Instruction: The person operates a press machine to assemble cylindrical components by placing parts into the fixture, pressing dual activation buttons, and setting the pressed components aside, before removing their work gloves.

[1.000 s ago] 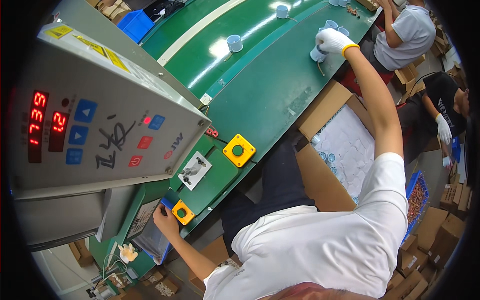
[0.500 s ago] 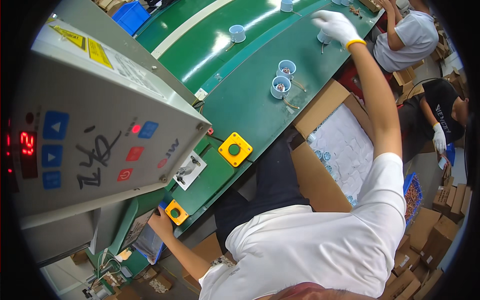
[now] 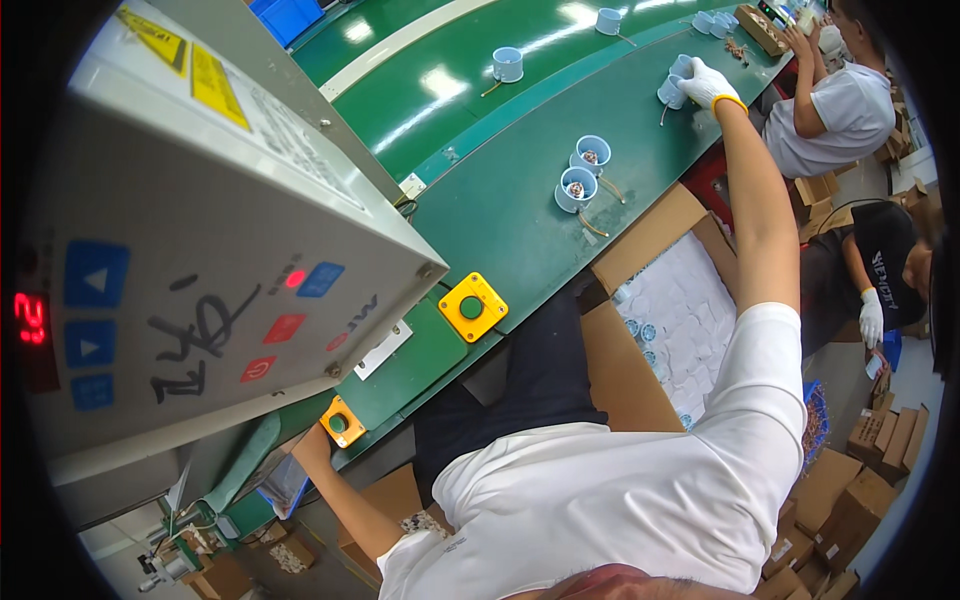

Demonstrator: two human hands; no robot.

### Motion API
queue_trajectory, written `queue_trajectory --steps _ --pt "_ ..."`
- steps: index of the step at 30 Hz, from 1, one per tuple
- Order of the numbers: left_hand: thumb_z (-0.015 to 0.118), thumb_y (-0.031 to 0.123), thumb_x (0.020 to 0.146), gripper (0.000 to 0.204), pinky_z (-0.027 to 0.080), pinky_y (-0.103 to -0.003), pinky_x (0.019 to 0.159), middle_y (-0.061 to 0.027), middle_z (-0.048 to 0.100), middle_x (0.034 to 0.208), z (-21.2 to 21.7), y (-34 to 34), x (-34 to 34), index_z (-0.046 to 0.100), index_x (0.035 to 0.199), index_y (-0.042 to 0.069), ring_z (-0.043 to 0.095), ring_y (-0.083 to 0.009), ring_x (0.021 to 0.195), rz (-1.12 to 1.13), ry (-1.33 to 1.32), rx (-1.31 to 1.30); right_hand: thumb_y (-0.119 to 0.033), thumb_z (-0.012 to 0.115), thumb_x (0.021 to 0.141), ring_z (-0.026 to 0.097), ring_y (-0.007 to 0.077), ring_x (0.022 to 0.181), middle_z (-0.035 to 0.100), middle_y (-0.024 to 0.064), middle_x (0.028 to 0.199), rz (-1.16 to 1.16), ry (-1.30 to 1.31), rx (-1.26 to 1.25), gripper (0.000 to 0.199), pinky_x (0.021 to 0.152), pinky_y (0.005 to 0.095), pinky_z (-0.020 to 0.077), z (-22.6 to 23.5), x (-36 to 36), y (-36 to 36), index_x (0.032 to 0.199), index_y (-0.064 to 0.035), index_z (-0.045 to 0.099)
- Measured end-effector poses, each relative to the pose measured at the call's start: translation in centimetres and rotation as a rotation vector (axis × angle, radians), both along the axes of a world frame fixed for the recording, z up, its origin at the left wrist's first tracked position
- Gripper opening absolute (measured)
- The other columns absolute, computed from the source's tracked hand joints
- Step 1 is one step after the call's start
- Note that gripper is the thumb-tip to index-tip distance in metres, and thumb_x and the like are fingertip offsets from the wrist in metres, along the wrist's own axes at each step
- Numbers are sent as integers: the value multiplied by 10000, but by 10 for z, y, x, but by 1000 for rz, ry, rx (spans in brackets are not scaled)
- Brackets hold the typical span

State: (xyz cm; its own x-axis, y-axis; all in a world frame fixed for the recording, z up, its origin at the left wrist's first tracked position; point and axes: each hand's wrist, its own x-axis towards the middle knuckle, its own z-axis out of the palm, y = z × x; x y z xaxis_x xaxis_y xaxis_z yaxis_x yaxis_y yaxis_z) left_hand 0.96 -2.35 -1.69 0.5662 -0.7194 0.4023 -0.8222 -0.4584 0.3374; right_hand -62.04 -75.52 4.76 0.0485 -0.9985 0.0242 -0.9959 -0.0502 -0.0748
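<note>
My right hand (image 3: pixel 710 84), in a white glove with a yellow cuff, reaches far out over the green worktop. Its fingers are closed at the rim of a light blue plastic cup (image 3: pixel 671 93), and a second light blue cup (image 3: pixel 683 66) touches it just beyond. A short wire hangs from the nearer cup. Low on the left, my bare left hand (image 3: pixel 311 446) rests beside a yellow box with a green push button (image 3: pixel 341 422); its fingers are mostly hidden. Midway along the worktop stand two light blue cups (image 3: pixel 576 190) with copper-coloured parts inside and wires trailing out.
A grey machine housing (image 3: pixel 230 290) with buttons and a red display fills the left. Another yellow button box (image 3: pixel 473 307) sits at the worktop edge. An open carton (image 3: pixel 640 370) of cups stands beside my legs. Two other people work at right. More cups stand on the green conveyor (image 3: pixel 420 110).
My right hand has come down from above the far cups and closed at one of them. My left hand stays by the lower button box. The whole view has shifted slightly.
</note>
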Motion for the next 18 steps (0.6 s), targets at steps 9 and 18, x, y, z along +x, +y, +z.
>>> queue_trajectory --steps 9,18 --pt "725 75 1003 195 564 -404 830 -208 751 997 -8 -3 12 729 1120 -82 728 -287 888 29 34 86 -285 587 987 688 421 1272 735 254 1321 109 -3 -107 436 1079 468 531 -21 -61 -30 1330 -56 731" --pt "713 61 989 149 558 -444 840 -220 726 996 -12 6 6 706 1087 -50 717 -358 912 50 -96 25 -234 585 1005 730 431 1147 775 192 1234 405 12 7 336 1004 497 583 9 92 148 1282 -191 769"
